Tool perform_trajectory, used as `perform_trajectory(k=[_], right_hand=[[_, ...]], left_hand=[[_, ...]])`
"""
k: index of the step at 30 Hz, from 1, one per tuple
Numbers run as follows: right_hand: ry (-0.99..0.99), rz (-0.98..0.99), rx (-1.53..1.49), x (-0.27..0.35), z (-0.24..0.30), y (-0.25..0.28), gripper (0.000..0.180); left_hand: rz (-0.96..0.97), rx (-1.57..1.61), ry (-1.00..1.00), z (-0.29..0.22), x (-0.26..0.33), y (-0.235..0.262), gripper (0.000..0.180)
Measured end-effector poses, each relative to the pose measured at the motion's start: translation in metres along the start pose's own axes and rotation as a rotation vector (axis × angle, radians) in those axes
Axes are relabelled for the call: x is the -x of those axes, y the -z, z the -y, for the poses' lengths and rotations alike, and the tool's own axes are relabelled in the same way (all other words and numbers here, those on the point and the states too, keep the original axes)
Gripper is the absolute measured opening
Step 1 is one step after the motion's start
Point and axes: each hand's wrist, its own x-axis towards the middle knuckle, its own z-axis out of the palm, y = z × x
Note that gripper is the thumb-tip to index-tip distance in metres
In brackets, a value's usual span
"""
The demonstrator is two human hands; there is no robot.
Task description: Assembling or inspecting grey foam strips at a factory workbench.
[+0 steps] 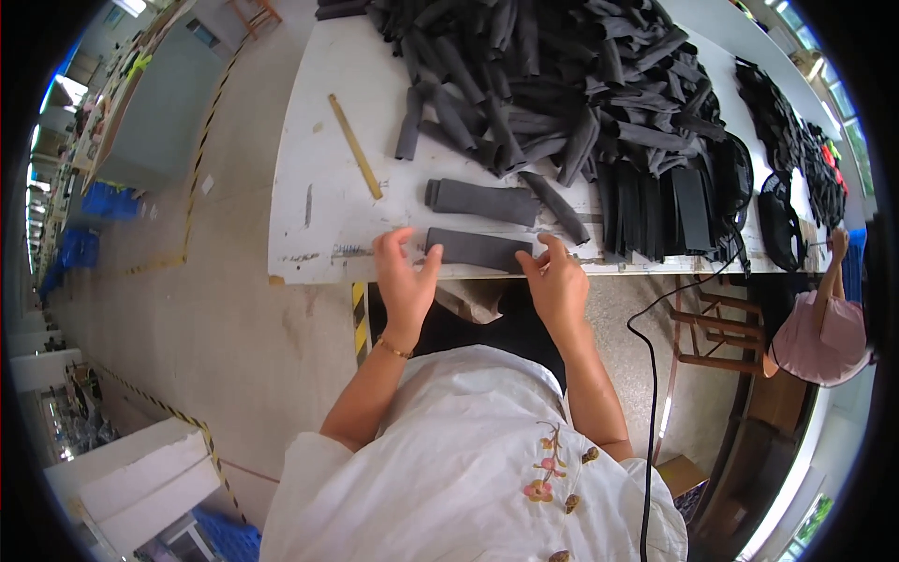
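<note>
A flat dark grey fabric piece (478, 248) lies lengthwise along the table's near edge, between my two hands. At its left end is my left hand (405, 286), its thumb tip at the fabric and its fingers spread apart. My right hand (559, 286) has its thumb and index finger closed on the right end. Just beyond lies a similar folded stack of fabric pieces (482, 200). To the right of that stack, a single rolled dark piece (554, 208) rests at a slant.
A big heap of dark fabric pieces (552, 84) covers the far side of the white table (309, 187). Upright black strips (655, 211) stand in a row at right. A yellow ruler (355, 145) lies at left. A black cable (651, 375) hangs beside me; another person (819, 332) is far right.
</note>
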Motion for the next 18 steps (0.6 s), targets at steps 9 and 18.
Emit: perform_trajectory(k=[9,18], right_hand=[[0.013,-0.322,0.253,-0.033,-0.044,0.015,0.019],[0.210,-0.210,-0.314,-0.012,-0.021,0.040,0.011]], left_hand=[[0.584,0.608,0.270,-0.059,-0.022,-0.039,0.020],[0.709,0.897,0.541,-0.080,-0.013,-0.096,0.023]])
